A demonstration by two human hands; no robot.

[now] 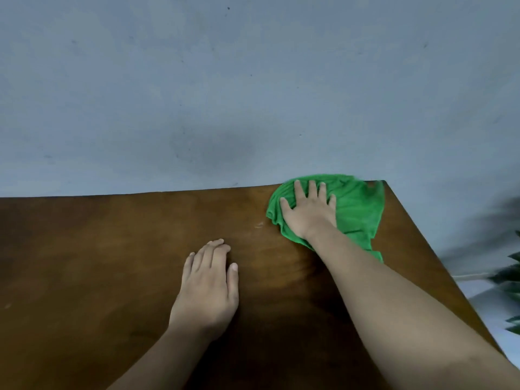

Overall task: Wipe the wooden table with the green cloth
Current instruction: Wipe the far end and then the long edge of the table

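Observation:
The green cloth (357,209) lies bunched at the far right corner of the dark wooden table (98,249). My right hand (309,211) presses flat on the cloth with its fingers spread, covering the cloth's left part. My left hand (209,282) rests palm down on the bare wood near the middle of the table, fingers together, holding nothing. A pale smear (259,225) shows on the wood between the two hands.
A grey-blue wall (225,94) rises right behind the table's far edge. The table's right edge runs diagonally toward me. Beyond it, at the right, dark green plant leaves (510,280) stand blurred over a pale floor.

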